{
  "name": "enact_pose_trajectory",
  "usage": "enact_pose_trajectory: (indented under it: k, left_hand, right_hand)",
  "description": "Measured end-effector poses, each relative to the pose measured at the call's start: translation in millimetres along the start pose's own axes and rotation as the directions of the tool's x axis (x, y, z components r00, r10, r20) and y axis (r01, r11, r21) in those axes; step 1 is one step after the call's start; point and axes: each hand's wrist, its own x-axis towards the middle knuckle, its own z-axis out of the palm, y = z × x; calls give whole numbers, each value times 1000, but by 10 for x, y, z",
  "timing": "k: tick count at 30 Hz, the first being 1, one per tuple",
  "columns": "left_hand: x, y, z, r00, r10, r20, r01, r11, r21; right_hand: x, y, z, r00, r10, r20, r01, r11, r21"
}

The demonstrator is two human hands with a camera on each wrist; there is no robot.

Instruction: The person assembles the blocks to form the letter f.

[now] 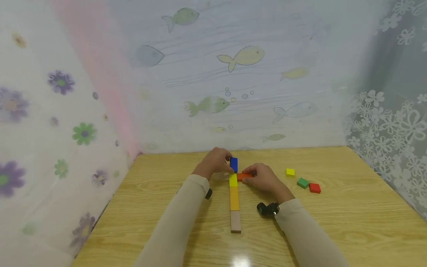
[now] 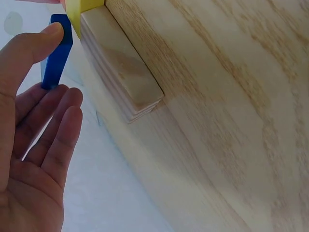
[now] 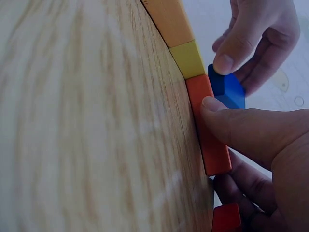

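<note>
My left hand (image 1: 215, 161) pinches a blue block (image 2: 59, 50) between thumb and fingertips, at the far end of a row of blocks. Just below it in the head view lies a yellow block (image 1: 233, 180), followed by an orange block (image 1: 234, 200) and a greyish-brown block (image 1: 235, 221). With thumb and fingers, my right hand (image 1: 265, 178) holds a red-orange block (image 3: 205, 123) whose end meets the yellow block's right side. On the yellow block's other side, a pale wooden block (image 2: 123, 60) shows in the left wrist view, largely hidden from the head view.
To the right on the wooden table (image 1: 350, 222) lie a small yellow block (image 1: 290, 172), a green block (image 1: 303, 183) and a red block (image 1: 314, 188). A fish-printed curtain (image 1: 200, 74) hangs behind the table's far edge. Black wrist cameras sit under both forearms.
</note>
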Motion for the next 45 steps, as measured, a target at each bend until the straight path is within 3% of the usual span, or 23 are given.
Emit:
enact_pose_trajectory:
  k: [7,30,36,45]
  left_hand:
    - [-12,-5,-1,1000,3,14,-2,1000,-20]
    - [54,-91,81,993,-69,94,74,996,-55]
    - [38,-74,126,994,-92,55,95,993,-66]
    - [4,-16,147,982,-188,-16,186,978,-92]
  right_hand:
    - [9,5,-3,1000,6,-5,-6,1000,-8]
    - [7,-9,6,1000,-16,-7,15,1000,-11]
    - [14,1,11,1000,0,-10,0,1000,-23]
    - [21,11,17,1000,3,-12,-4,1000,-31]
